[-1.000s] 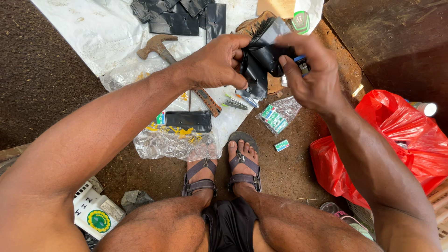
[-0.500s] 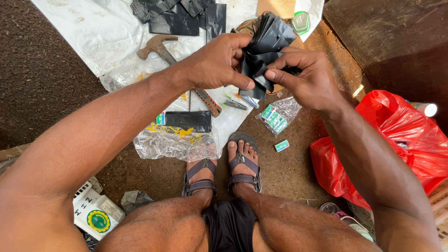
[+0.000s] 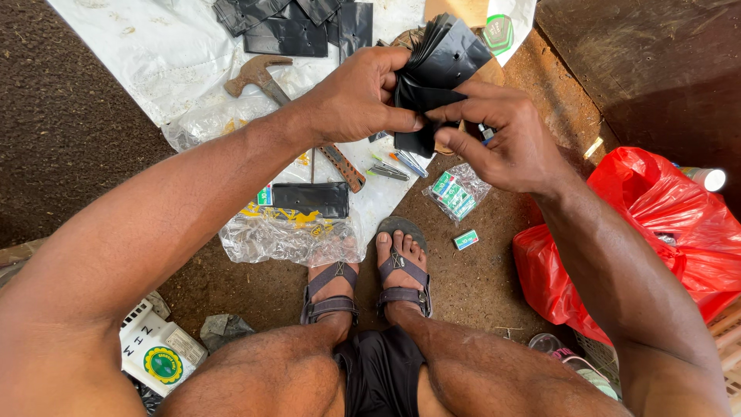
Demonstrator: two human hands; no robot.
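A: Start close in. What is nearest the camera?

B: Bare knees and black shorts, then two feet in grey strapped sandals on the brown dirt floor. By the left knee sits a white box with a round green and yellow emblem, with a crumpled grey scrap just beside it.

A: And to the right?

B: A red plastic bag bulges beside the right forearm. A small green and white packet lies on the dirt near the right foot, and a clear bag of the same kind of packets lies a little farther out.

A: What about the hands?

B: Both are raised above the floor and clenched on one stack of black plastic sheets. The left hand grips the stack's left edge, thumb pressing at its lower part. The right hand pinches the lower front sheets between thumb and forefinger. The top of the stack fans out.

A: What lies under them?

B: A crinkled clear plastic bag with a flat black rectangle on it, right in front of the toes. Beyond that, a hammer with a rusty head on a white sheet, with a few small tools near the handle's end.

A: And farthest away?

B: More black sheets spread along the top of the white sheet.
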